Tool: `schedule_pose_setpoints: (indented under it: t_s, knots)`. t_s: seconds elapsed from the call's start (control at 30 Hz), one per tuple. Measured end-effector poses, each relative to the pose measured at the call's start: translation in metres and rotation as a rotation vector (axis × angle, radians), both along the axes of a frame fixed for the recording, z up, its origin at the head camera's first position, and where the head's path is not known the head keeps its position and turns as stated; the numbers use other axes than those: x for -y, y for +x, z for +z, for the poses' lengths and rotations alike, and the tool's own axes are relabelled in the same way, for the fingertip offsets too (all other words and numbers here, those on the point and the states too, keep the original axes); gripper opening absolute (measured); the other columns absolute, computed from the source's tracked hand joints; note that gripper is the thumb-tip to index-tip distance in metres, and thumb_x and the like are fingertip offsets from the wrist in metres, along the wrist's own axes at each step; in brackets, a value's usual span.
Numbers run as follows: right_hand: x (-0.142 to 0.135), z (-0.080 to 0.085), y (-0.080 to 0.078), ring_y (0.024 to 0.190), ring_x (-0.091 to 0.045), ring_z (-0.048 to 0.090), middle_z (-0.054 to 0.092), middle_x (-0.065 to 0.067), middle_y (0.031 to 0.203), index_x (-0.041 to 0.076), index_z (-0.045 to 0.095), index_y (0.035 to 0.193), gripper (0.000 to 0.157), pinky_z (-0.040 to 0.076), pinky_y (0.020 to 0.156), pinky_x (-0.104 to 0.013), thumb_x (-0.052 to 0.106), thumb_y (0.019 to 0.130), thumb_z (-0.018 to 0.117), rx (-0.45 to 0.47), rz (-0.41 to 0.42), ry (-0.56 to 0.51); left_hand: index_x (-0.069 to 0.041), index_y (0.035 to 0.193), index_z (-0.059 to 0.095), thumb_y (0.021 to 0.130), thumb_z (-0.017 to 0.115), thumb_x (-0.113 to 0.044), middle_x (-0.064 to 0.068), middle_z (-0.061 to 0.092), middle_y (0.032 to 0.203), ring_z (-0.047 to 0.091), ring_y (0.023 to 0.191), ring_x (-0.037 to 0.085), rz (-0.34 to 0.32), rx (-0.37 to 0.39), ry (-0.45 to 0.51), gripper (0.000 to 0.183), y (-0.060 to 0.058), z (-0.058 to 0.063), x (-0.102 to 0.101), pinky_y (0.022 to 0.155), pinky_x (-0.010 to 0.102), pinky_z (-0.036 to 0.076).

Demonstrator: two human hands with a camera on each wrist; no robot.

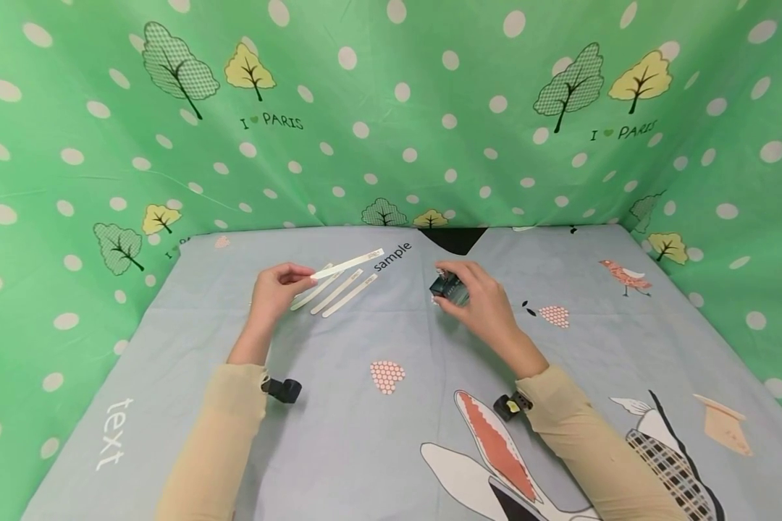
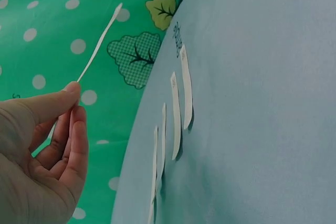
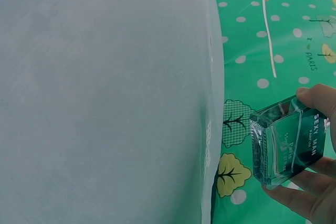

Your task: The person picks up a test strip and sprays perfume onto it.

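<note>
My left hand (image 1: pixel 276 293) pinches one end of a white perfume test strip (image 1: pixel 352 265) between thumb and fingers, and its free end points up and to the right. In the left wrist view the strip (image 2: pixel 98 44) looks slightly bent. Several more test strips (image 2: pixel 176 119) lie side by side on the cloth below that hand. My right hand (image 1: pixel 489 302) grips a dark green glass perfume bottle (image 1: pixel 455 291) by its sides, raised above the table. White lettering shows on the bottle (image 3: pixel 289 142) in the right wrist view. Strip and bottle are apart.
A grey-blue printed cloth (image 1: pixel 339 427) covers the table. Green dotted curtains (image 1: pixel 378 94) stand along the back and both sides. Black wrist cameras (image 1: pixel 289 391) hang at both sleeves. The hearts, bird and rabbit are flat prints.
</note>
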State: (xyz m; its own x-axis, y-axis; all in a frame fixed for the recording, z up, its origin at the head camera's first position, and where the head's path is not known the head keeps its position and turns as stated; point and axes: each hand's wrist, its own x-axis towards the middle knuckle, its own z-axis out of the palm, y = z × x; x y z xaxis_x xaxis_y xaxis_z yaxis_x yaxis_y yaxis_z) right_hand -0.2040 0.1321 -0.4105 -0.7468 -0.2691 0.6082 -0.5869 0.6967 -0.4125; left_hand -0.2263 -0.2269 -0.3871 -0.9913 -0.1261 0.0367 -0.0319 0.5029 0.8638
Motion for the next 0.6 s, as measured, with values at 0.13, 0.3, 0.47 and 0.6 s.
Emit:
schedule_pose_setpoints:
  t_s: [0.13, 0.3, 0.47, 0.6]
  knots:
    - [0.000, 0.001, 0.001, 0.107, -0.031, 0.067, 0.066, -0.011, 0.122, 0.019, 0.060, 0.133, 0.058, 0.058, 0.084, -0.048, 0.023, 0.080, 0.084, -0.003, -0.001, 0.003, -0.003, 0.110, 0.073, 0.089, 0.076, -0.018, -0.010, 0.072, 0.086, 0.060, 0.074, -0.007, -0.003, 0.010, -0.007, 0.027, 0.003, 0.002, -0.004, 0.073, 0.018, 0.052]
    - [0.000, 0.001, 0.001, 0.107, -0.031, 0.067, 0.066, -0.011, 0.122, 0.019, 0.060, 0.132, 0.057, 0.058, 0.084, -0.048, 0.023, 0.081, 0.084, 0.000, -0.001, 0.004, -0.001, 0.110, 0.073, 0.088, 0.076, -0.016, -0.003, 0.076, 0.091, 0.060, 0.073, -0.008, -0.023, -0.008, 0.004, 0.026, 0.007, 0.005, -0.007, 0.068, 0.013, 0.049]
    - [0.000, 0.001, 0.001, 0.107, -0.031, 0.067, 0.066, -0.011, 0.122, 0.019, 0.060, 0.132, 0.057, 0.058, 0.084, -0.048, 0.023, 0.081, 0.084, 0.005, -0.002, 0.000, 0.000, 0.109, 0.073, 0.088, 0.077, -0.014, -0.002, 0.076, 0.092, 0.061, 0.072, -0.009, -0.046, -0.025, 0.013, 0.026, 0.011, 0.006, -0.011, 0.068, 0.015, 0.050]
    - [0.000, 0.001, 0.001, 0.108, -0.031, 0.067, 0.066, -0.011, 0.123, 0.019, 0.060, 0.132, 0.057, 0.058, 0.085, -0.048, 0.023, 0.081, 0.084, 0.008, -0.003, -0.001, -0.002, 0.108, 0.073, 0.088, 0.077, -0.016, -0.002, 0.075, 0.092, 0.062, 0.073, -0.007, -0.052, -0.020, 0.004, 0.025, 0.013, 0.007, -0.013, 0.074, 0.025, 0.055]
